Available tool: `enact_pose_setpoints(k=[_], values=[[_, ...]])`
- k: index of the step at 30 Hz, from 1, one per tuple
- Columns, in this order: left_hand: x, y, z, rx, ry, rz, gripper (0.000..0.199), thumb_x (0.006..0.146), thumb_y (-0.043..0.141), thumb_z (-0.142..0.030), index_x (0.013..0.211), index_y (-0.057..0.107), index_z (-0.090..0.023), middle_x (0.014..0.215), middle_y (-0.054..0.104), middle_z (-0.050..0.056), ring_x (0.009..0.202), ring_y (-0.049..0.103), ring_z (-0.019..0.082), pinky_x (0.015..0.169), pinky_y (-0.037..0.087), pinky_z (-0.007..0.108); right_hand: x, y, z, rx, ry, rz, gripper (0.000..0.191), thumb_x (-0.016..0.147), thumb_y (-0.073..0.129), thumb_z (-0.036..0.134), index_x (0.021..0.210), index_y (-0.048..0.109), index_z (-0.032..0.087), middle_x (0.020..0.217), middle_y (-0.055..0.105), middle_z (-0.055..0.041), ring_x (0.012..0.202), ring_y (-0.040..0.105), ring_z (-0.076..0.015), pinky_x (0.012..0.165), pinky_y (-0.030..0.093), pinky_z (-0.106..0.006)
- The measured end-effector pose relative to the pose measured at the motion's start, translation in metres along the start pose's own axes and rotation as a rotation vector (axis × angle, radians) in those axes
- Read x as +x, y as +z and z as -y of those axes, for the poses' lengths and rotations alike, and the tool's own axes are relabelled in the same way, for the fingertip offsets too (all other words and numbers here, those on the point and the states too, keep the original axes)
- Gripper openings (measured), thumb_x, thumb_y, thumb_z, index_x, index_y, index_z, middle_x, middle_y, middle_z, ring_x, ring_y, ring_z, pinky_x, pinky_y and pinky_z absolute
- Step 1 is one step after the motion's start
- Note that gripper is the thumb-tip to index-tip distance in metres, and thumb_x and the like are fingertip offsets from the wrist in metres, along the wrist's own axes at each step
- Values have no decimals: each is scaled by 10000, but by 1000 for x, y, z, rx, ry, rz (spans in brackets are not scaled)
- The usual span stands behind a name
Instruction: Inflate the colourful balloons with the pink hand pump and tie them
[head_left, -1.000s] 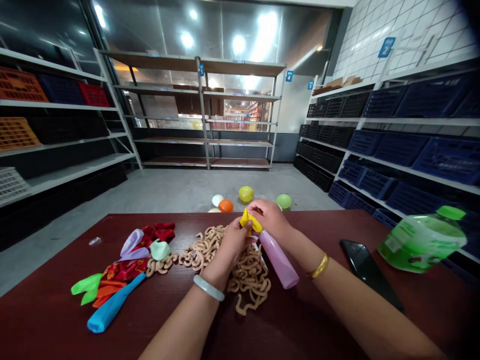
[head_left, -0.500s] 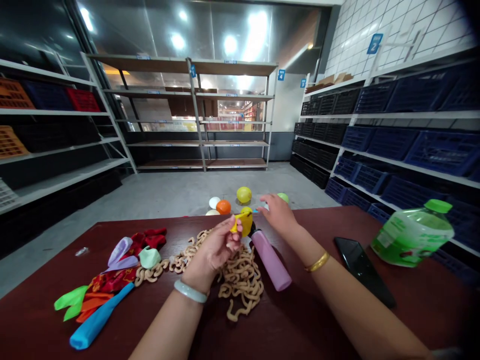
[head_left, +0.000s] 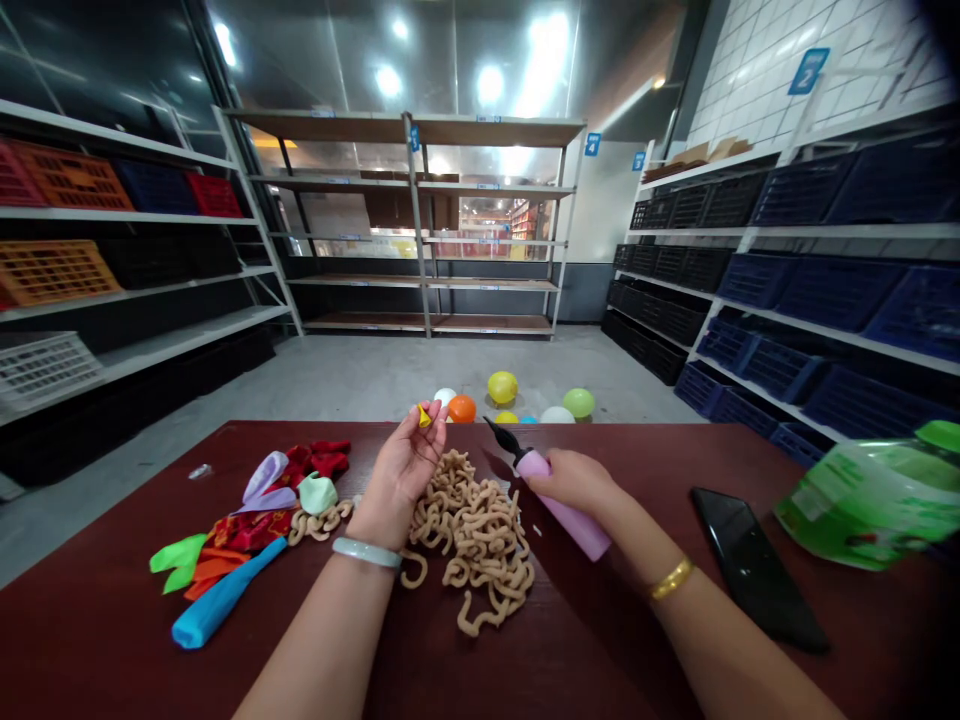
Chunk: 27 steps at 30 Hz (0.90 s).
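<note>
Between my left hand's (head_left: 403, 468) thumb and fingertips is a small yellow balloon (head_left: 424, 416); only a bit of it shows, the rest hidden in the fingers. My right hand (head_left: 576, 482) is wrapped round the pink barrel of a balloon hand pump (head_left: 586, 536), whose black nozzle (head_left: 504, 437) points up and left, toward my left hand but apart from it. Below and between the hands lies a heap of beige curled pieces (head_left: 487, 535) on the dark red table (head_left: 600, 660).
Left on the table are a long blue limp piece (head_left: 229, 595), red patterned cloth (head_left: 251, 528), lilac (head_left: 264, 485) and mint (head_left: 318, 493) pieces. A black phone (head_left: 757, 565) and green jug (head_left: 862, 510) stand right. Inflated balloons (head_left: 502, 387) lie beyond the table; crate shelves flank the room.
My right hand, open in the air before, has come down onto the pump. My left hand has moved left with the yellow balloon, which now shows less. The view has turned slightly left.
</note>
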<state>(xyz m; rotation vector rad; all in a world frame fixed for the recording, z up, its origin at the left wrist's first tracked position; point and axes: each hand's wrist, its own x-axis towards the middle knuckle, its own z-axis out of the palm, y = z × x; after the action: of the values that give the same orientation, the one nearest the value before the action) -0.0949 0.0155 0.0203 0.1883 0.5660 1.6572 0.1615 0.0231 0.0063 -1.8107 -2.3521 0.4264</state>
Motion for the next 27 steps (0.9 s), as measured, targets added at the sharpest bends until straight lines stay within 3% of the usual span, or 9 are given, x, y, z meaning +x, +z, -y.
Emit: enact_pose_setpoints(k=[4, 8, 18, 27], values=[[4, -4, -2, 76, 108, -46, 154, 983, 513, -138, 925, 651, -105, 961, 753, 115, 859, 750, 190, 715, 620, 269, -6, -8, 7, 115, -167, -104, 473, 841, 593, 506, 1221, 631, 226, 1114, 722, -100, 957, 671, -294, 712, 420, -330], [1, -1, 2, 105, 175, -45, 153, 982, 512, -140, 903, 643, -132, 946, 757, 86, 823, 744, 171, 729, 606, 273, -13, -6, 17, 130, -317, -86, 420, 834, 613, 495, 1169, 651, 244, 1072, 736, -65, 935, 668, -270, 715, 404, -311], [-5, 7, 18, 142, 157, 8, 128, 964, 552, -151, 900, 659, -124, 952, 750, 93, 837, 729, 165, 778, 593, 278, -12, 2, 17, 115, -299, -75, 394, 822, 628, 502, 1105, 669, 230, 1059, 743, -79, 929, 669, -283, 701, 401, -318], [-12, 10, 35, 228, 212, 130, 111, 954, 588, -175, 941, 685, -122, 996, 754, 113, 900, 730, 169, 850, 578, 269, -12, 7, 24, 241, -290, -82, 457, 831, 648, 477, 1207, 653, 218, 1114, 735, -87, 973, 668, -281, 754, 428, -318]])
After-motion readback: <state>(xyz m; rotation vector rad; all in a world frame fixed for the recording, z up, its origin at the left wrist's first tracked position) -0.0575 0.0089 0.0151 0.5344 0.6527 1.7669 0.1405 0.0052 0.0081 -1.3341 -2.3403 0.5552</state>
